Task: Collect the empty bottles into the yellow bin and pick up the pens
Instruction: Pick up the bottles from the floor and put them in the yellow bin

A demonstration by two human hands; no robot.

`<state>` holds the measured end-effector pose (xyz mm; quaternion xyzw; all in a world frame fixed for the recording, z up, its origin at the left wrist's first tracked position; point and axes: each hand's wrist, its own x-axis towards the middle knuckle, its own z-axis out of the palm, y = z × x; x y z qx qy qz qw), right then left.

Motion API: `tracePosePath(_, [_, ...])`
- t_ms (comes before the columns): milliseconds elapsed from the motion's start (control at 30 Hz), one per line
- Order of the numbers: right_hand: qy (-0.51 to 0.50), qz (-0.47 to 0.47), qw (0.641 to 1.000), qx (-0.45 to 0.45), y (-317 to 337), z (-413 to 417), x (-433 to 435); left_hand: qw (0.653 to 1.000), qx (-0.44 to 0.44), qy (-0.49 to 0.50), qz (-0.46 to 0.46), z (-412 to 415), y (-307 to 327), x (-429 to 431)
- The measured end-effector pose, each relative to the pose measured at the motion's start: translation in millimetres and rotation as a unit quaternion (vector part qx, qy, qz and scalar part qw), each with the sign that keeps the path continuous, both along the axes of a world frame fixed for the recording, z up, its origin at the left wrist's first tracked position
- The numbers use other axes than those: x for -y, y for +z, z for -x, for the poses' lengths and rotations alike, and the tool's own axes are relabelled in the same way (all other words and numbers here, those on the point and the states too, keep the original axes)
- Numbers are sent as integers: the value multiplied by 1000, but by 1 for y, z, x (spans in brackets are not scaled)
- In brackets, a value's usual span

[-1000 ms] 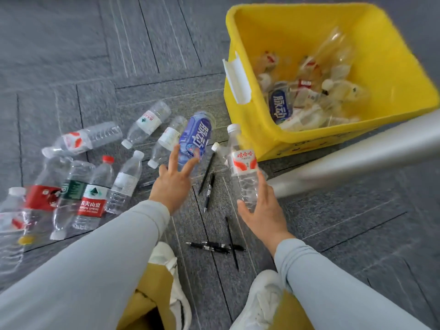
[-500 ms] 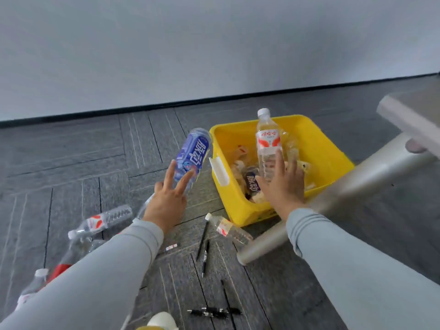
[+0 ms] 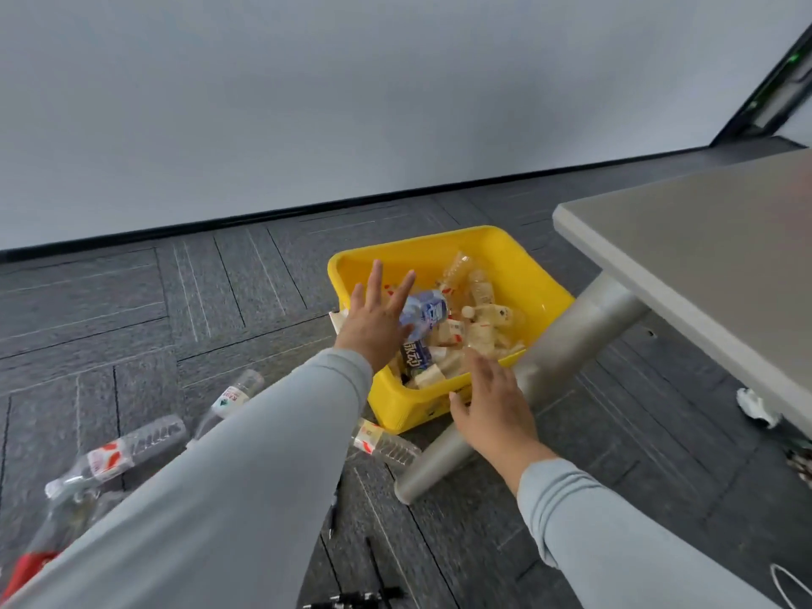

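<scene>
The yellow bin (image 3: 523, 274) stands on the carpet, holding several empty bottles. My left hand (image 3: 373, 318) hovers over the bin's near left rim with fingers spread and straight; a blue-labelled bottle (image 3: 424, 312) lies in the bin just right of its fingers, free of the hand. My right hand (image 3: 492, 406) is spread open above the bin's front corner, holding nothing. A clear bottle with a red-and-white label (image 3: 382, 441) lies on the floor by the bin's front wall. More bottles lie at left (image 3: 118, 454) (image 3: 233, 397). Black pens (image 3: 360, 597) lie at the bottom edge.
A grey table top (image 3: 703, 257) juts in from the right; its slanted metal leg (image 3: 505, 410) reaches the floor beside the bin. Crumpled white paper (image 3: 753, 408) lies under the table edge. A white wall with black skirting runs behind.
Both hands carried their bottles over the bin and let them go; both now show spread, empty fingers. The view has lifted and shifted toward the table.
</scene>
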<state>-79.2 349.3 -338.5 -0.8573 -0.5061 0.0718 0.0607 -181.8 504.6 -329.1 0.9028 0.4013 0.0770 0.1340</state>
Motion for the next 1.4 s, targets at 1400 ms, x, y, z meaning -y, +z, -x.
tracePosePath(1400, [219,187,948,-136,-220,235,-41,930,-173,257,196,339,-241,95])
